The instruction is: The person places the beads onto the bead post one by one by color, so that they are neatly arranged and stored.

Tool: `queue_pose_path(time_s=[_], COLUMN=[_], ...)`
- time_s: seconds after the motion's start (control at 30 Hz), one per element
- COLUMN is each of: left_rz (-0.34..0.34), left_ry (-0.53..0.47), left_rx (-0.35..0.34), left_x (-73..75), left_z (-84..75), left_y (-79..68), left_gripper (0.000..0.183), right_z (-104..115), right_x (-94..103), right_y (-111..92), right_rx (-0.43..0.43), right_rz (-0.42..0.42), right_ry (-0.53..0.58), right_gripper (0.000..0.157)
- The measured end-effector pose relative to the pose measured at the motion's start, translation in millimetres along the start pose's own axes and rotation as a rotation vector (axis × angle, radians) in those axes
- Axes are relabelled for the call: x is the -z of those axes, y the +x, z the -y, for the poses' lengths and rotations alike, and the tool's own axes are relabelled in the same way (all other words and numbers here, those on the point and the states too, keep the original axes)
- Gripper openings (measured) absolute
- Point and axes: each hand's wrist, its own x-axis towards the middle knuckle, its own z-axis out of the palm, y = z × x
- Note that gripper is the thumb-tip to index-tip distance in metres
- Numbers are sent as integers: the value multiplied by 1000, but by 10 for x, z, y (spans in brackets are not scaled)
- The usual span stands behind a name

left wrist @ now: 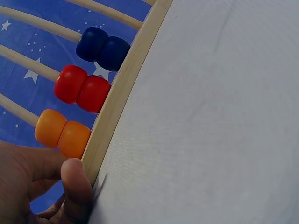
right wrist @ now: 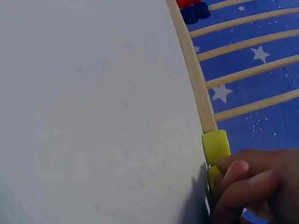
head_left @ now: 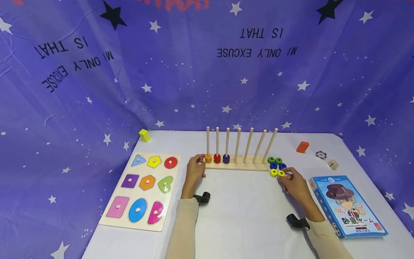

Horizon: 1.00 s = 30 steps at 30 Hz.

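A wooden peg rack (head_left: 237, 167) with several upright rods stands at the back of the table. Its three leftmost rods carry two orange beads (left wrist: 63, 133), two red beads (left wrist: 83, 88) and two dark blue beads (left wrist: 103, 49). My left hand (head_left: 195, 170) grips the rack's left end, thumb at the front beside the orange beads. Off the right end lie loose green beads (head_left: 271, 160), blue beads (head_left: 273, 166) and two yellow beads (right wrist: 217, 146). With its fingertips, my right hand (head_left: 295, 184) pinches the right yellow bead (head_left: 281, 173), partly hidden by the fingers in the right wrist view.
To the left lies a shape puzzle board (head_left: 136, 190), with a yellow-green block (head_left: 144, 135) behind it. A blue game box (head_left: 349, 205) sits at the right. Beyond it are an orange block (head_left: 302, 147), a round chip (head_left: 321, 154) and a small pale block (head_left: 333, 164).
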Motion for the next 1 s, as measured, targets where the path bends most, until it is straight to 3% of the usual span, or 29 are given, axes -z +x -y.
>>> queue_pose_path(time_s=[0.17,0.3,0.47,0.63,0.77,1.0], left_rz=[5,19,3,2,15,10], left_ry=[-5,-1,3,1,-2,0], left_rx=[4,15,1,2,8,7], left_x=[-17,-25,-17,-5,-8,-13], left_z=[20,35,17,11,19,17], left_y=[-23,-27,3,26,26,32], left_gripper=[33,33,32,33,33,31], right_z=[15,200,801,1497,1934,2402], right_x=[34,196,496,685,685,422], right_y=[-43,-111,-151,-176,-159,-2], right_rx=[-31,-10,94,236,327,382], right_rz=[-7,-85,-209,-256,-218,-27], right_ry=[-33,-61,-31,54,104,68], right_gripper=[48,49,50,50,47,40])
